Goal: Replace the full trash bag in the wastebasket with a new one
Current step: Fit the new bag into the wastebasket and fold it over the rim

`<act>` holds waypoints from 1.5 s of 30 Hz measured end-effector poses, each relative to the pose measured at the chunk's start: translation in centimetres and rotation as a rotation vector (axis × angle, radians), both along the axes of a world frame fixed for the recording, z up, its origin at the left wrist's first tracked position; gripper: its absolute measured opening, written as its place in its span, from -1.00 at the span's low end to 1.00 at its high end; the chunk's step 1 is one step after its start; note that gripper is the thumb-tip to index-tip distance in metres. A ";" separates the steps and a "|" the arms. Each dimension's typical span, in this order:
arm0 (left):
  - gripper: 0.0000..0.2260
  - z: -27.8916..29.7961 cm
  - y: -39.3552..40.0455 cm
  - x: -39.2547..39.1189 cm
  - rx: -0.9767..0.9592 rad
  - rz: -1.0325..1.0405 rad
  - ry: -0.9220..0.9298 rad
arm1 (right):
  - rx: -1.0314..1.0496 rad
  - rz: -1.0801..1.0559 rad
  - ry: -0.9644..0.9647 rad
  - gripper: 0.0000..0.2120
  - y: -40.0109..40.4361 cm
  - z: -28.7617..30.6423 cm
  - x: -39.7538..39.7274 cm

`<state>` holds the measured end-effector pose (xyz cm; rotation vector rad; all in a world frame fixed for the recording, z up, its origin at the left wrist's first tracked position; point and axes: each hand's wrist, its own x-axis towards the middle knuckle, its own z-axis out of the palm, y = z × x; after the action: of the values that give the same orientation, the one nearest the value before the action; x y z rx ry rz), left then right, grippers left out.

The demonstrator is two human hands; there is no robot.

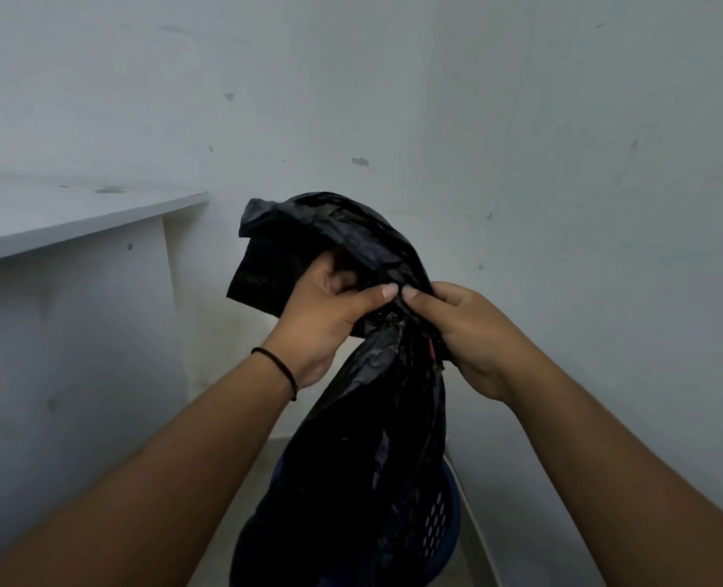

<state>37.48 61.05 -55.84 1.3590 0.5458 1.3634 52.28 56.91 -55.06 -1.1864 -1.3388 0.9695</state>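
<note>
- Left hand (326, 319) grips the gathered neck of a black trash bag (368, 438), fingers curled round the plastic and thumb pressed flat across the twist; a thin black band (276, 368) circles the wrist.
- Right hand (470, 332) pinches the same neck from the other side, its thumb tip almost touching the left thumb.
- The bag is thin, glossy, crinkled film: loose flaps billow above the hands, while below them the bunched body hangs in long creased folds.
- The bag's lower end drops toward a dark blue plastic wastebasket (446, 519) with a round wall pierced by small oval holes; the bag hides most of its mouth, so whether the bag sits inside cannot be told.
- The wastebasket stands on a pale floor (232, 519) in the corner where two scuffed, grey-white walls (563, 163) meet.
- A flat white shelf (76, 218) juts from the left wall, its near edge well apart from the bag.
</note>
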 end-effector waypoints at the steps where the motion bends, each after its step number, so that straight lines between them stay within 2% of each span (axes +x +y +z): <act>1: -0.58 0.0 0.2 -0.2 0.044 -0.007 0.052 | -0.009 -0.032 0.007 -0.79 0.2 0.0 0.2; 5: -0.50 0.0 1.3 -1.0 0.136 0.150 0.245 | -0.033 -0.180 0.112 -0.79 0.6 0.2 1.2; 9: -0.64 0.0 3.1 -2.9 0.208 0.383 0.376 | 0.001 -0.330 0.190 -0.83 0.8 0.4 2.9; 12: -0.71 -0.4 4.1 -4.2 0.324 0.603 0.526 | 0.043 -0.403 0.151 -0.81 0.6 0.5 4.1; 15: -0.72 -0.6 4.4 -5.4 0.414 0.832 0.605 | 0.106 -0.449 -0.057 -0.91 -0.3 0.7 4.8; 18: -0.73 -0.7 5.1 -6.8 0.477 0.952 0.701 | 0.153 -0.511 -0.550 -0.64 -1.1 0.6 5.8; 19: -0.73 -0.8 5.4 -7.2 0.494 0.982 0.757 | 0.165 -0.559 -0.711 -0.62 -1.2 0.5 6.2; 21: -0.77 -1.2 5.7 -7.9 0.516 1.017 0.847 | 0.172 -0.678 -0.894 -0.75 -1.1 0.4 7.3; 23: -0.74 -1.6 5.9 -8.4 0.517 1.019 0.883 | 0.155 -0.768 -0.903 -0.82 -0.9 0.5 8.2; 27: -0.49 -2.7 6.4 -9.0 0.455 0.984 0.879 | 0.082 -0.784 -0.737 -0.80 -0.7 0.7 8.7; 29: -0.55 -3.2 6.6 -9.0 0.485 0.960 0.867 | 0.084 -0.788 -0.568 -0.74 -0.5 0.8 8.9; 32: -0.81 -3.6 6.8 -9.1 0.455 0.891 0.827 | 0.088 -0.757 -0.159 -0.64 0.2 1.4 8.9; 34: -0.82 -4.1 7.1 -8.9 0.383 0.787 0.759 | 0.089 -0.684 0.070 -0.58 0.4 1.8 8.5; 35: -0.81 -4.3 7.0 -8.7 0.347 0.735 0.697 | 0.092 -0.658 0.116 -0.57 0.4 1.9 8.3; 37: -0.71 -5.1 6.9 -8.1 0.341 0.685 0.630 | 0.087 -0.621 0.105 -0.59 0.3 2.2 7.8; 39: -0.66 -6.4 6.6 -7.3 0.368 0.729 0.675 | 0.086 -0.609 -0.002 -0.61 0.3 2.4 7.4; 42: -0.84 -8.8 6.1 -6.1 0.343 0.706 0.680 | 0.087 -0.598 -0.283 -0.61 0.3 2.0 7.0; 45: -0.59 -12.0 5.2 -5.7 0.368 0.507 0.788 | 0.104 -0.553 -0.519 -0.60 0.3 1.2 6.6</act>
<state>31.77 66.26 -67.88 2.1790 1.2746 1.3196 58.84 57.17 -53.89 -1.6755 -1.3150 0.1955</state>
